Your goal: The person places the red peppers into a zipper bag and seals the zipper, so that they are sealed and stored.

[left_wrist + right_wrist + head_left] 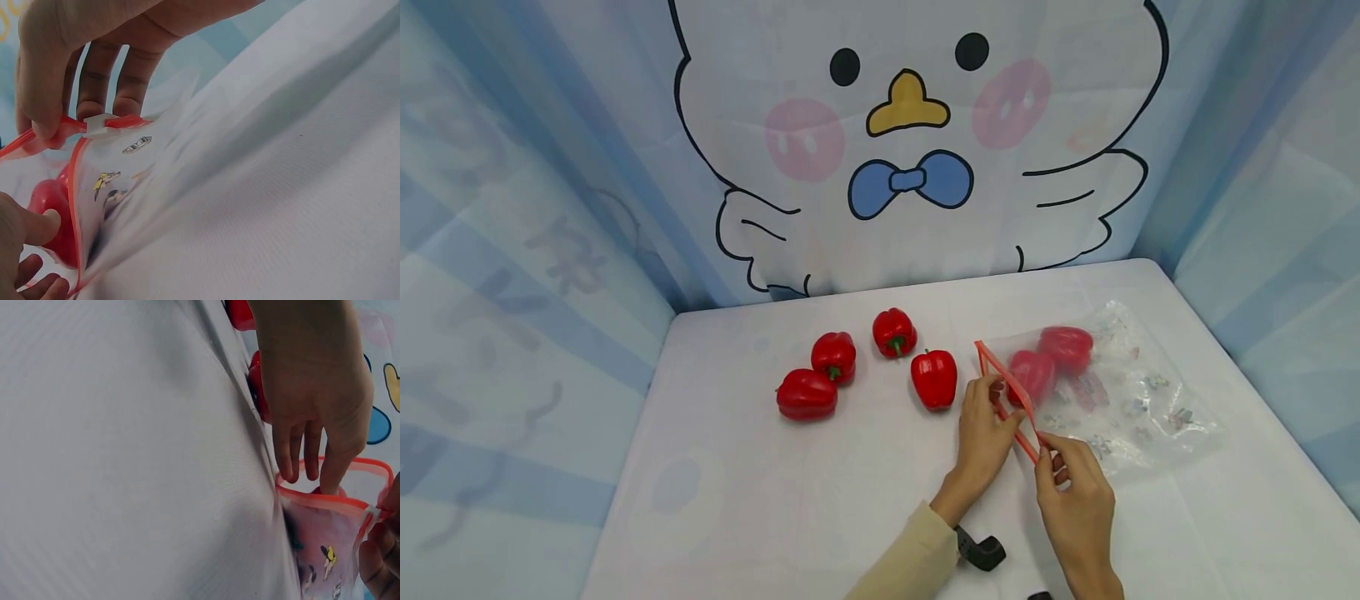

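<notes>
One clear bag (1150, 417) with two red peppers (1066, 348) inside it, four loose red peppers (934, 380) left of it, two hands (987, 429) at its mouth.

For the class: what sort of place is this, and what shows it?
Probably a curtained-off recording booth: pale blue-and-white fabric curtains hang behind and beside a flat white table, with a black wrist-worn device in view.

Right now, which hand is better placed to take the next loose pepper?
Probably the left hand: it is nearer the loose peppers, while the right hand pinches the bag at its mouth.
</notes>
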A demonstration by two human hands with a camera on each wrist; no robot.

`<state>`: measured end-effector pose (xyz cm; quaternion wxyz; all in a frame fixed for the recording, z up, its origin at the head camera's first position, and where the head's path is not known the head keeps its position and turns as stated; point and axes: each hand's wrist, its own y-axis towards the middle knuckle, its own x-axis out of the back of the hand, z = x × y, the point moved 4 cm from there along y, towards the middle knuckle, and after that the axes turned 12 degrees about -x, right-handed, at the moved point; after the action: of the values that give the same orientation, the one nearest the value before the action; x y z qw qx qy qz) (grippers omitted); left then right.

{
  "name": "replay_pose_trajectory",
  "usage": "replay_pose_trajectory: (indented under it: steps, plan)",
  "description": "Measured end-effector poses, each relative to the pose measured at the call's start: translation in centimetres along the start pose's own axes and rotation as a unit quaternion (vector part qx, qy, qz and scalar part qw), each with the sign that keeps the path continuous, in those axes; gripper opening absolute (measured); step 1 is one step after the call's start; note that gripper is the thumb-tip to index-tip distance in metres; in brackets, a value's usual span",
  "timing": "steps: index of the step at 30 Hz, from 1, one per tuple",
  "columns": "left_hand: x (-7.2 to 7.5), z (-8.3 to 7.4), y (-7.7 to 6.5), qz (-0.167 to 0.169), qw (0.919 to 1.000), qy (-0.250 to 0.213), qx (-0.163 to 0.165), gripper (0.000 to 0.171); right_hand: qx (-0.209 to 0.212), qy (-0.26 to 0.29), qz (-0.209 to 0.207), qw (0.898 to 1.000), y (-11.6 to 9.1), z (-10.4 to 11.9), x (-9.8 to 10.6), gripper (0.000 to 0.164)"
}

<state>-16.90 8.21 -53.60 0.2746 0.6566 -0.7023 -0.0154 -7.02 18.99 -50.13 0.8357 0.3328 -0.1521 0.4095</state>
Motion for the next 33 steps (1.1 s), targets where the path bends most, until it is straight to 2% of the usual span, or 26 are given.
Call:
replay_pose_trajectory:
  steps: [4,9,14,17,23,25,28,33]
  plan:
    - [1.0,-0.6,-0.6,-0.003,0.9997,0.021,-0.016,0.047,-0.005,-0.006,0.001,1.0,0.0,0.2,0.0,0.027]
    - [2.6,-1.7,-1.0,-0.014,0.9933,0.096,-0.062,0.043,-0.004,-0.004,0.0,1.0,0.1,0.3,-0.1,0.028]
    - [4.2,-2.3,-0.9,-0.054,0.9767,0.166,-0.125,0.037,-0.003,0.004,0.001,1.0,0.1,0.2,-0.3,0.028]
    - [5.0,-2.2,-0.8,-0.093,0.9657,0.184,-0.158,0.035,-0.004,0.004,0.002,1.0,0.1,0.3,-0.5,0.028]
    - [6.2,-1.1,-0.6,-0.175,0.944,0.211,-0.183,0.042,-0.011,0.019,0.008,1.0,0.1,0.2,-1.0,0.027]
    - [6.4,-0.7,-0.5,-0.195,0.9401,0.212,-0.183,0.048,-0.01,0.027,0.011,1.0,0.2,0.2,-1.1,0.026]
    - [6.7,0.1,-0.4,-0.209,0.9439,0.197,-0.164,0.056,-0.011,0.035,0.015,0.999,0.2,0.2,-1.4,0.024]
    - [6.7,1.4,-0.4,-0.204,0.9654,0.134,-0.091,0.068,-0.014,0.039,0.019,0.999,0.1,0.4,-1.8,0.024]
